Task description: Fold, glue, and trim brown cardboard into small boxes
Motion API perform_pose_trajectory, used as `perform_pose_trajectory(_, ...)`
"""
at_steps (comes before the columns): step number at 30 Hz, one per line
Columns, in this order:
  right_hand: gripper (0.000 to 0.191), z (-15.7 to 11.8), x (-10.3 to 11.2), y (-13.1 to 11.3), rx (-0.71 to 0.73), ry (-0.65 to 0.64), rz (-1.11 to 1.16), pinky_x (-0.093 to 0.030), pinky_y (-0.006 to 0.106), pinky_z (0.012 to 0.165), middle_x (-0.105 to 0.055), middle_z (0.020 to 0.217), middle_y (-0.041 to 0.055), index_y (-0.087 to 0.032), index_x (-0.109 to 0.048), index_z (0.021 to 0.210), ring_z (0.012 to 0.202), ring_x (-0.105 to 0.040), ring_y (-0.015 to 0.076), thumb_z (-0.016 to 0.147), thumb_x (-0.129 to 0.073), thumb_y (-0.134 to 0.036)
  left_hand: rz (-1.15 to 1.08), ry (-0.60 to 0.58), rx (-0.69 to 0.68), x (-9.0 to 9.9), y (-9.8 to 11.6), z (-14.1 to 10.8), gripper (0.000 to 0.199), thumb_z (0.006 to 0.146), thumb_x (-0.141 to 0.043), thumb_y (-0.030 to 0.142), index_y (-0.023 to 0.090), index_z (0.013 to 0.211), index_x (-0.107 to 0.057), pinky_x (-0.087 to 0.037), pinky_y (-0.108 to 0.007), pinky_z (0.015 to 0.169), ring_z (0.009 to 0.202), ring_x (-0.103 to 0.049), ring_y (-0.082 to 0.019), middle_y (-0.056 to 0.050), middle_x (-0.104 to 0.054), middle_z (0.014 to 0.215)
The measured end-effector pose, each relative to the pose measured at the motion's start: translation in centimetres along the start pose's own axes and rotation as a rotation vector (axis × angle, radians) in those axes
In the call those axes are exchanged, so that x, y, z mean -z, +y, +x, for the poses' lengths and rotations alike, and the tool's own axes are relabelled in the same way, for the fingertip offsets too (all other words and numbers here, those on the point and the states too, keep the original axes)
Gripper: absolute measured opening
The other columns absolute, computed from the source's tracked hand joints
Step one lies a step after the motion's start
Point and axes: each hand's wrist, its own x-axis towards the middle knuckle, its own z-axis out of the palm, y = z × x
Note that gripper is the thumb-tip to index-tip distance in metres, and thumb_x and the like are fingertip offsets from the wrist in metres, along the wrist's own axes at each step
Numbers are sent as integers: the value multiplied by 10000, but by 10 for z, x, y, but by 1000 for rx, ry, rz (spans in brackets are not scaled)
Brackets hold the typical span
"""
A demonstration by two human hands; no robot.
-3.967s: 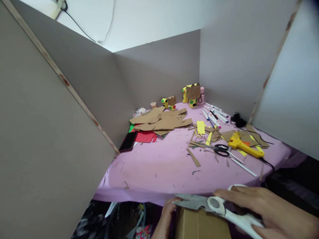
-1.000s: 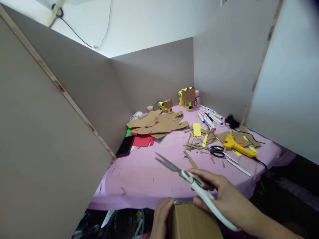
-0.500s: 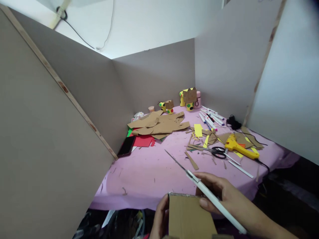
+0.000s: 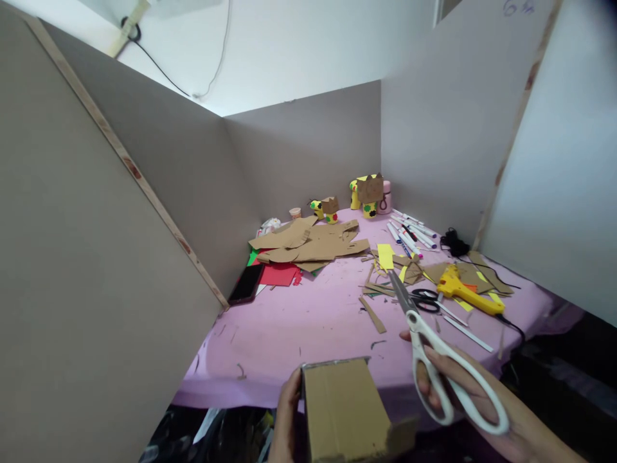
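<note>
A brown cardboard box (image 4: 344, 408) is at the bottom of the view, with a flap sticking out at its lower right. My left hand (image 4: 285, 418) grips the box's left side. To the right of the box, my right hand (image 4: 446, 379) holds white-handled scissors (image 4: 413, 321), its fingers at the handle loops. The scissors' blades point up and away, close together, over the scraps. My right hand is apart from the box.
On the pink-covered table (image 4: 270, 334) lie cardboard sheets (image 4: 318, 241), a phone (image 4: 245, 283), markers (image 4: 409, 235), black-handled scissors (image 4: 425, 300) and a yellow glue gun (image 4: 470, 292). Decorated yellow figures (image 4: 370, 193) stand at the back. Grey partitions (image 4: 308, 141) surround the table.
My right hand has moved right, away from the box, and the white scissors have turned to show their handle loops. The box and my left hand have shifted left.
</note>
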Motion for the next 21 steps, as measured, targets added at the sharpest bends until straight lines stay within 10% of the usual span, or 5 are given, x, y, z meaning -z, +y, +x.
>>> perform_pose_trajectory(6, 700, -4, 10, 7, 2, -53, -176, -398, 260, 586, -659, 710, -20, -177, -475, 1310, 627, -556, 137, 771, -723, -548, 173, 134, -187, 2, 6, 1, 794, 461, -862, 563, 239, 1157, -660, -270, -546, 1135, 1331, -399, -449, -116, -601, 1299)
perform_pose_trajectory(11, 591, -2, -4, 5, 56, -99, -220, -407, 260, 605, -640, 727, -22, -200, -530, 1257, 649, -541, 136, 799, -702, -531, 222, -44, -399, 1, 19, -5, 644, 665, -730, 621, 281, 1208, -664, -276, -508, 1128, 1209, -548, -374, -137, -658, 1201)
perform_pose_trajectory(21, 559, 2, -17, 6, 219, -167, -344, -502, 330, 796, -665, 927, 34, -240, -582, 1247, 871, -637, 222, 764, -743, -470, 332, -300, -222, -16, 27, -7, 626, 744, -701, 496, 348, 1336, -559, -398, -476, 1058, 1169, -584, -331, -95, -626, 1241)
